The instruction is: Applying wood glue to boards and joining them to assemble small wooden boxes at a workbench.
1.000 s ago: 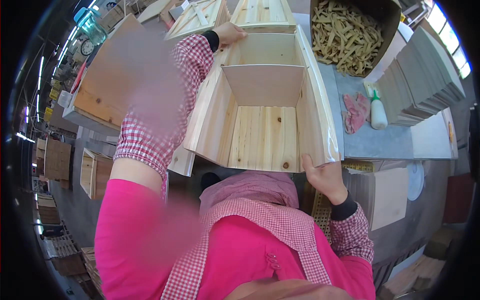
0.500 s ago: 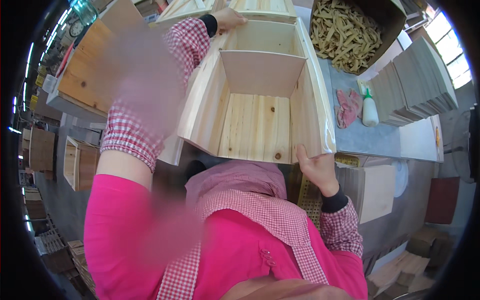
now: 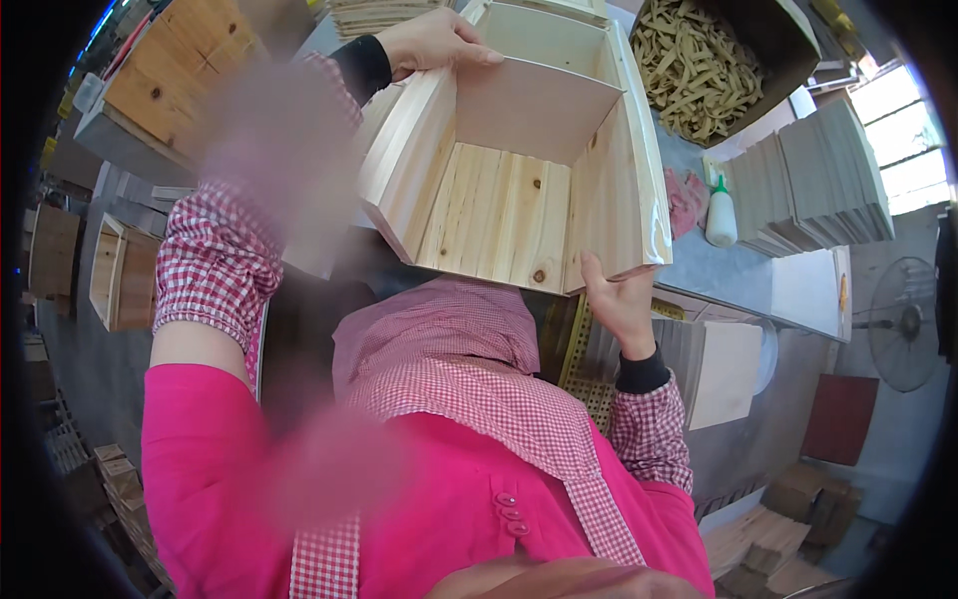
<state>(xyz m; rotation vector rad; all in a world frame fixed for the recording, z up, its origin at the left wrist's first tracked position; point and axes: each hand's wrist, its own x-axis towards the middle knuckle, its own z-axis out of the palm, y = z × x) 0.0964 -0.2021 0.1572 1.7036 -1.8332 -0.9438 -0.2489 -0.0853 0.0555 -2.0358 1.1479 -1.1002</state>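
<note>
A pale wooden box (image 3: 499, 220), open-topped and tilted, extends from the table's edge toward my body. A thin divider panel (image 3: 549, 110) crosses its inside, parting a far compartment from a larger near one. My left hand (image 3: 429, 45) is closed at the far left, over the box's left wall, its fingertips at the divider's upper left corner. With the thumb up against the right wall, my right hand (image 3: 621, 304) grips the near right corner; its other fingers are hidden beneath. A glossy strip shows along the right wall's edge.
Right of the box, a grey table (image 3: 714, 270) holds a pink cloth (image 3: 686, 203), a white bottle with a green tip (image 3: 720, 218) and stacked grey panels (image 3: 813, 175). Behind these sits a carton of wood strips (image 3: 694, 75). Wooden boards (image 3: 180, 80) stand at the left.
The box has swung slightly and its near end has risen. My left hand has moved nearer along the left wall to the divider's corner. My right hand keeps its corner grip.
</note>
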